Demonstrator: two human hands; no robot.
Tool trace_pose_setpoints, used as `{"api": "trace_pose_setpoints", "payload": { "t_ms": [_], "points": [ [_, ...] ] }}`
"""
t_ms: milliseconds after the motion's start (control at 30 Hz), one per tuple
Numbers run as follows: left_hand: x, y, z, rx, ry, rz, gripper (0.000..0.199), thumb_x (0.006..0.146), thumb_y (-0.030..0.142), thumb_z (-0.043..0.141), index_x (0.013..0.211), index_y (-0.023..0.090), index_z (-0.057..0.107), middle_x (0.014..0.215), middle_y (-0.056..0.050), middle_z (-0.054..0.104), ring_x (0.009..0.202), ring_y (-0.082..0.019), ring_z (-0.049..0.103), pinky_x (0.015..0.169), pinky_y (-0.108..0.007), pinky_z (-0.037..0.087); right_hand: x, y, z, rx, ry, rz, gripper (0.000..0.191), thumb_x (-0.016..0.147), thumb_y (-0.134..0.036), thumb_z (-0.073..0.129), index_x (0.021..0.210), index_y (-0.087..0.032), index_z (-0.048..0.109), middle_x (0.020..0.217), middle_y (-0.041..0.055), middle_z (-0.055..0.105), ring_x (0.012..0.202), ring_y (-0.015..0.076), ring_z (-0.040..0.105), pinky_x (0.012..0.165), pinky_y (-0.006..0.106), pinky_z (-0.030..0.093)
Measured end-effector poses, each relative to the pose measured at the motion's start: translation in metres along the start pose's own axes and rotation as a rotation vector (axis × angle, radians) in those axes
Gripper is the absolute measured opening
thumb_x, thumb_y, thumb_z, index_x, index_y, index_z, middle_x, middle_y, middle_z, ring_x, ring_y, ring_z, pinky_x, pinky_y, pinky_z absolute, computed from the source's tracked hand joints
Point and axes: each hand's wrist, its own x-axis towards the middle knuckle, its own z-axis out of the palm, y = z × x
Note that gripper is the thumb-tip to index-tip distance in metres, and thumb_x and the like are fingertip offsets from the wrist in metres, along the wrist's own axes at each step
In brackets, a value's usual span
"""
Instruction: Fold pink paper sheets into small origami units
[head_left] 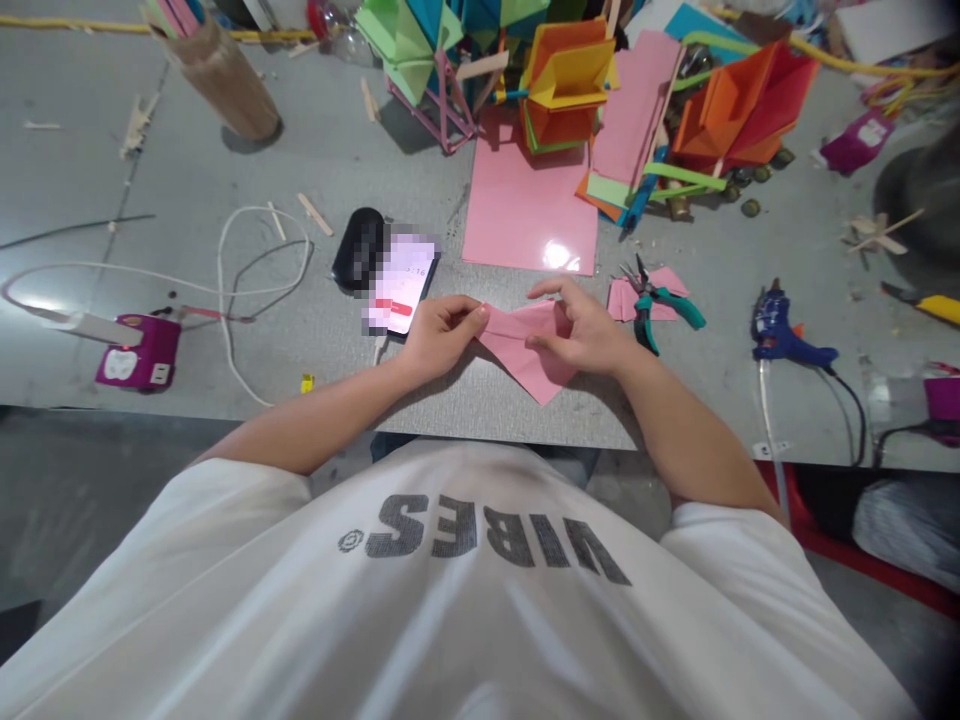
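A piece of pink paper [534,362], partly folded, is held over the front of the table between both hands. My left hand [444,335] pinches its left corner between thumb and fingers. On the other side, my right hand [581,328] grips the paper with the thumb in front, its index finger raised and curved. One corner of the sheet points down toward my body. Beside my right hand lie teal-handled pliers [660,300] on top of smaller pink paper pieces [675,283]. A lit phone [409,270] lies beyond my left hand.
A large pink sheet [525,215] lies ahead, with folded-paper models [570,75] behind it. A blue glue gun [784,325] is at right, near a yellow cutter [926,303]. On the left are a black case [360,245], a white cable [225,270] and a purple power adapter [142,350].
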Motion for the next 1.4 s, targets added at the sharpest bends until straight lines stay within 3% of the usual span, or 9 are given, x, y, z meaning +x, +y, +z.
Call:
{"api": "trace_pose_setpoints", "payload": {
  "t_ms": [300, 433, 700, 833, 933, 1033, 1133, 1233, 1400],
  "points": [
    [0.002, -0.002, 0.002, -0.021, 0.000, 0.021, 0.037, 0.102, 0.060, 0.095, 0.101, 0.023, 0.098, 0.100, -0.010, 0.094, 0.089, -0.023, 0.083, 0.083, -0.037, 0.068, 0.001, 0.003, 0.003, 0.020, -0.021, -0.046, 0.073, 0.096, -0.062, 0.101, 0.158, -0.033, 0.076, 0.144, 0.0105, 0.084, 0.121, 0.0396, 0.078, 0.111, 0.057, 0.068],
    [0.002, -0.002, -0.001, 0.024, 0.023, 0.009, 0.032, 0.102, 0.054, 0.093, 0.098, 0.022, 0.096, 0.094, -0.009, 0.091, 0.083, -0.022, 0.079, 0.077, -0.036, 0.064, 0.001, 0.000, 0.006, 0.036, -0.062, -0.022, 0.076, 0.096, -0.060, 0.102, 0.162, -0.034, 0.076, 0.137, 0.0086, 0.084, 0.107, 0.0359, 0.076, 0.105, 0.056, 0.068],
    [0.000, 0.003, -0.003, 0.059, 0.089, -0.032, 0.031, 0.104, 0.051, 0.090, 0.097, 0.022, 0.092, 0.094, -0.008, 0.090, 0.082, -0.020, 0.074, 0.076, -0.035, 0.059, 0.000, -0.009, 0.003, 0.280, -0.032, 0.089, 0.080, 0.087, -0.051, 0.108, 0.158, -0.036, 0.074, 0.151, 0.0084, 0.080, 0.110, 0.0330, 0.083, 0.100, 0.052, 0.074],
    [-0.003, 0.004, -0.004, 0.010, -0.067, -0.122, 0.032, 0.094, 0.047, 0.098, 0.114, 0.022, 0.094, 0.083, -0.002, 0.082, 0.072, -0.018, 0.069, 0.070, -0.033, 0.055, 0.000, -0.016, 0.003, 0.340, -0.070, 0.125, 0.081, 0.087, -0.043, 0.106, 0.159, -0.037, 0.071, 0.131, 0.0044, 0.083, 0.105, 0.0321, 0.084, 0.097, 0.050, 0.074],
    [-0.006, 0.008, -0.007, 0.065, -0.180, -0.154, 0.040, 0.089, 0.042, 0.101, 0.123, 0.023, 0.095, 0.092, -0.003, 0.086, 0.076, -0.020, 0.073, 0.073, -0.035, 0.059, 0.000, -0.021, 0.004, 0.347, -0.139, 0.117, 0.081, 0.090, -0.040, 0.104, 0.163, -0.037, 0.069, 0.115, 0.0017, 0.084, 0.101, 0.0324, 0.084, 0.095, 0.049, 0.072],
    [-0.008, 0.011, -0.009, 0.150, -0.141, -0.104, 0.029, 0.092, 0.044, 0.098, 0.113, 0.023, 0.095, 0.107, -0.008, 0.092, 0.093, -0.025, 0.082, 0.089, -0.041, 0.068, 0.000, -0.019, 0.002, 0.313, -0.140, 0.124, 0.083, 0.090, -0.043, 0.105, 0.166, -0.037, 0.071, 0.116, 0.0031, 0.087, 0.103, 0.0343, 0.085, 0.092, 0.049, 0.072],
    [-0.006, 0.009, -0.011, 0.156, -0.047, -0.085, 0.030, 0.092, 0.047, 0.097, 0.111, 0.024, 0.093, 0.109, -0.008, 0.093, 0.096, -0.027, 0.083, 0.091, -0.043, 0.069, 0.001, -0.008, -0.004, 0.263, -0.091, 0.170, 0.086, 0.091, -0.049, 0.104, 0.170, -0.037, 0.072, 0.109, 0.0032, 0.085, 0.097, 0.0352, 0.083, 0.084, 0.049, 0.071],
    [-0.003, 0.002, -0.013, 0.139, 0.082, -0.069, 0.035, 0.091, 0.051, 0.098, 0.113, 0.024, 0.090, 0.108, -0.008, 0.092, 0.095, -0.026, 0.081, 0.086, -0.040, 0.066, 0.004, 0.003, -0.011, 0.151, 0.041, 0.136, 0.077, 0.093, -0.054, 0.101, 0.164, -0.034, 0.079, 0.111, 0.0057, 0.085, 0.103, 0.0368, 0.083, 0.098, 0.055, 0.073],
    [0.000, -0.008, -0.014, 0.125, 0.167, -0.053, 0.042, 0.092, 0.056, 0.098, 0.117, 0.025, 0.086, 0.102, -0.006, 0.087, 0.095, -0.026, 0.079, 0.083, -0.038, 0.064, 0.010, 0.005, -0.013, -0.039, 0.227, -0.069, 0.059, 0.101, -0.070, 0.094, 0.144, -0.031, 0.091, 0.144, 0.0162, 0.090, 0.138, 0.0469, 0.082, 0.131, 0.070, 0.065]
  ]
}}
